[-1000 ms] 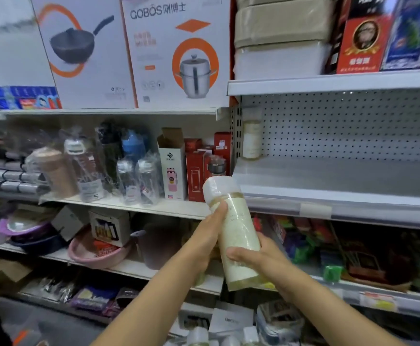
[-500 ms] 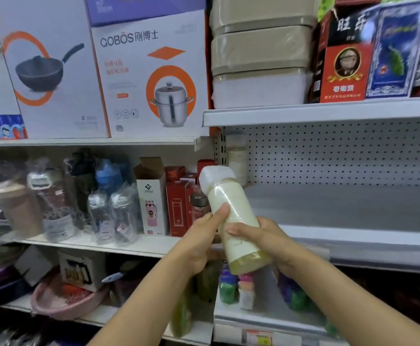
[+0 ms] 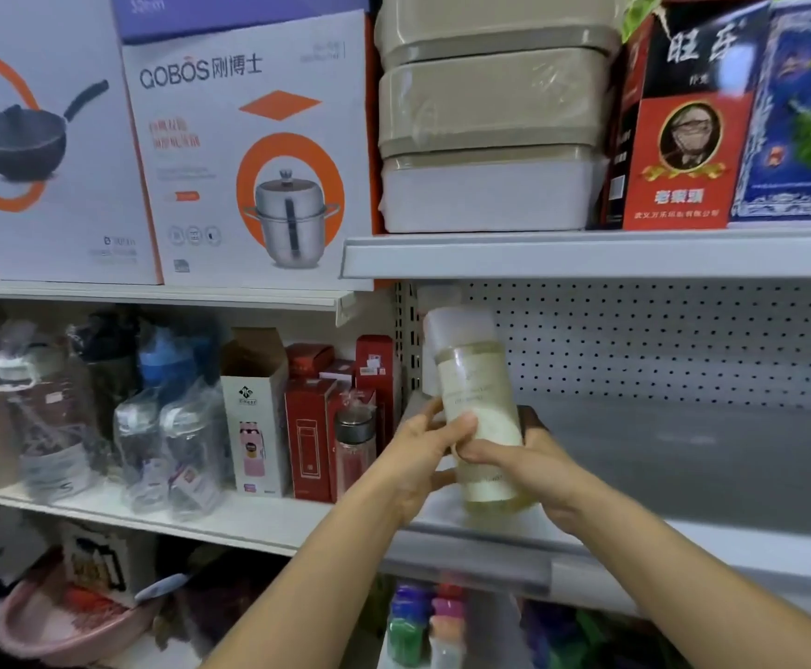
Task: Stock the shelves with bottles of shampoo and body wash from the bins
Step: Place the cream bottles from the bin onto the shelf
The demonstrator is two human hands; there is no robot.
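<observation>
**Bottle held in both hands at the front of the grey shelf**

Bottle [image 3: 478,403], pale cream with a frosted white cap, sits just right of the middle of the frame, nearly upright, its cap leaning a little to the left. The left hand [image 3: 418,461] wraps its lower half from the left, thumb laid across the front. The right hand [image 3: 534,470] clasps it from the right, with fingers curled round the front. Its base is low over the front edge of the grey shelf [image 3: 683,456]; I cannot tell whether it touches.

Close behind the cap, a second pale bottle [image 3: 435,296] stands at the back left corner of that shelf, mostly hidden, against the pegboard wall [image 3: 659,340].

To the left, on the neighbouring shelf, stand red boxes [image 3: 309,427], a small flask with a silver lid [image 3: 354,441], a white carton [image 3: 254,412] and plastic-wrapped drinking bottles [image 3: 186,441].

Higher up, cookware boxes [image 3: 249,152] fill the upper left of the frame, and stacked beige containers [image 3: 490,113] sit at top centre.

Below the hands, small colourful bottles [image 3: 418,620] show at the bottom edge, and a pink basin [image 3: 56,630] lies in the lower left.
</observation>
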